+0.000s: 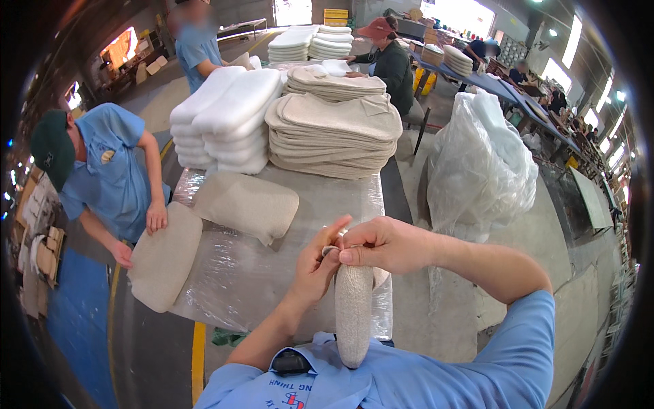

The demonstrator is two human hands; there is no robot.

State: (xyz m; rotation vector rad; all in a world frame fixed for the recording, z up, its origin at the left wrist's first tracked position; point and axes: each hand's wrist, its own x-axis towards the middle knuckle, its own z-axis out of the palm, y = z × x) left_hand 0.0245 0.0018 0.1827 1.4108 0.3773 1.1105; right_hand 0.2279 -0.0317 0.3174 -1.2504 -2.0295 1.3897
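Observation:
A beige fabric-covered cushion (354, 313) stands edge-on against the front of my blue shirt. My left hand (315, 267) grips its upper end from the left, thumb pressed in and some fingers raised. From the right, my right hand (387, 244) pinches the same end between thumb and bent fingers. What lies right between the fingertips is too small to make out. Another beige cushion (246, 203) lies on the plastic-wrapped table (272, 279). At the left, a co-worker's two hands hold a third beige cushion (167, 259) over the table's edge.
White foam pads (228, 109) and folded beige covers (334, 129) are piled at the table's far side. A large clear plastic bag (480, 163) stands to the right. Co-workers stand at the left (112, 163), far left (197, 44) and far right (392, 68).

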